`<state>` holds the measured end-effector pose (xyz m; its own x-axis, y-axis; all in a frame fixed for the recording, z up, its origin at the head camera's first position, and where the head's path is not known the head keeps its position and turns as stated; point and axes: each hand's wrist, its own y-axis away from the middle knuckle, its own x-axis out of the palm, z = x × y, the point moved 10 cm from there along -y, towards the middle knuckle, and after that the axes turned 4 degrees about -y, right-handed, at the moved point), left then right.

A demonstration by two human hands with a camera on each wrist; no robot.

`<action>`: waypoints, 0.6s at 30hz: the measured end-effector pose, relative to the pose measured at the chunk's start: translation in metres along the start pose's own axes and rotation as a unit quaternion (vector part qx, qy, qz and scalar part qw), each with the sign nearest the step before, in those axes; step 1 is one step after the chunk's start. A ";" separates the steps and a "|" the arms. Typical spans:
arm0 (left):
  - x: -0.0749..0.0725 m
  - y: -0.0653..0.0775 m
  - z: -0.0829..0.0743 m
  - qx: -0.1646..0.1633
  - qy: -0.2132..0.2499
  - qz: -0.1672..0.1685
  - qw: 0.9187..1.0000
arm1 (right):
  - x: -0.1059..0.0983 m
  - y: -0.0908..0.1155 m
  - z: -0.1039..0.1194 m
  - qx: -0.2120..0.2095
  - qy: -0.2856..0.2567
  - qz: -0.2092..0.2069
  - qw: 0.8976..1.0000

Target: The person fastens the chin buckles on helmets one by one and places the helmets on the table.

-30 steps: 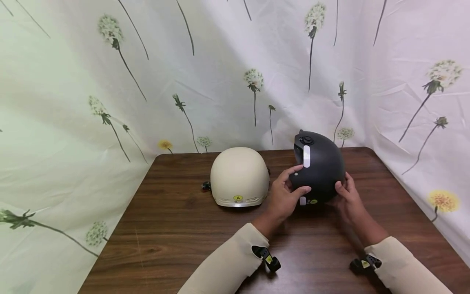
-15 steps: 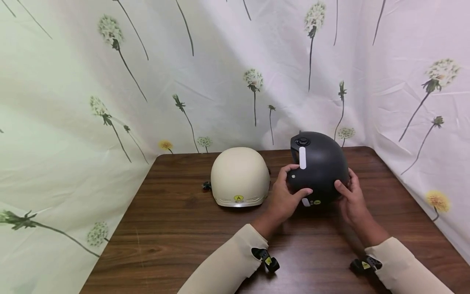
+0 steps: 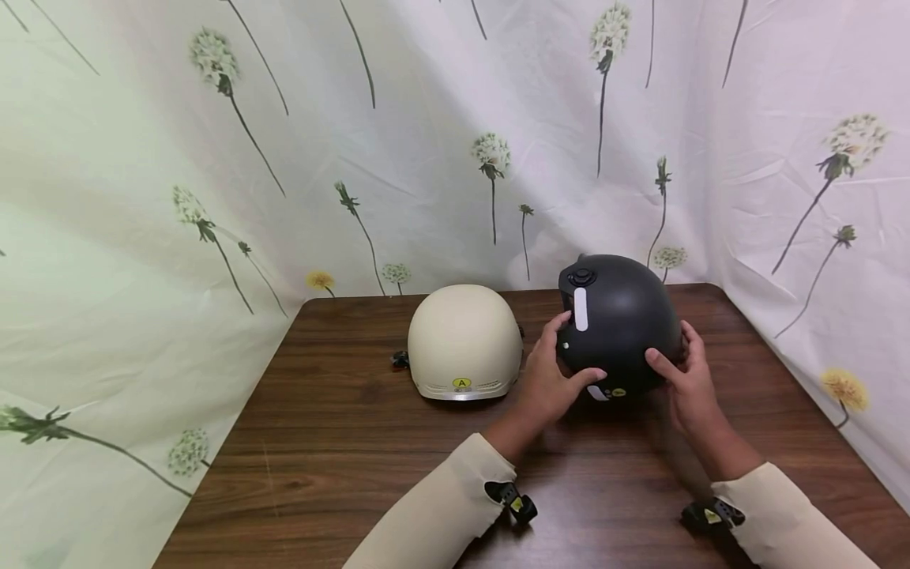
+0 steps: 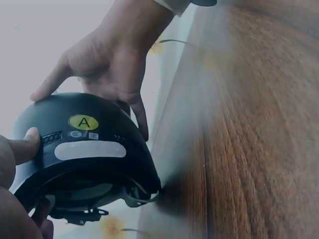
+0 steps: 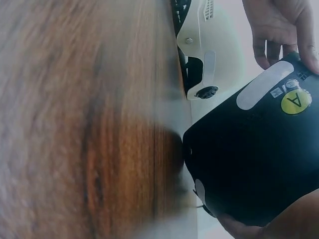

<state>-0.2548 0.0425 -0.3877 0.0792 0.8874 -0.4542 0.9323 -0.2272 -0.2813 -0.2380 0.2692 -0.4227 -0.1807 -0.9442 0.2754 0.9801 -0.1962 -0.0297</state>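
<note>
A matte black helmet with white strips and a round yellow "A" sticker stands at the back right of the table, in both hands. My left hand grips its lower rim, thumb on the outer shell and fingertips at the opening. On the other side, my right hand holds the rounded shell between thumb and fingers. The helmet's opening faces left in the head view. Seen from the right wrist, its lower edge comes right down to the tabletop. A cream helmet rests to its left, untouched.
The dark wood table ends at a white curtain printed with dandelions, behind and at both sides. A black buckle sticks out left of the cream helmet. Black straps with small devices sit on both wrists.
The black helmet has turned slightly, its side pivot shifting left and its lower stickers right. My right hand has moved a little right with the shell; the cream helmet stays put.
</note>
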 end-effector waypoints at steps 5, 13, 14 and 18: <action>-0.005 0.000 -0.008 0.050 -0.051 -0.027 0.997 | -0.001 -0.002 0.000 0.000 0.014 -0.001 1.000; -0.011 0.003 -0.027 0.156 -0.115 -0.077 0.978 | -0.002 -0.001 0.003 0.003 0.047 -0.006 0.999; -0.011 0.005 -0.029 0.171 -0.126 -0.084 0.973 | -0.002 -0.001 0.003 0.004 0.052 -0.006 0.999; -0.011 0.010 -0.037 0.199 -0.160 -0.106 0.961 | -0.002 0.000 0.005 0.009 0.068 -0.009 0.998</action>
<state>-0.2329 0.0451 -0.3539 -0.2694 0.7761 -0.5702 0.7021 -0.2470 -0.6679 -0.2376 0.2723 -0.4185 -0.2060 -0.9680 0.1431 0.9779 -0.2092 -0.0075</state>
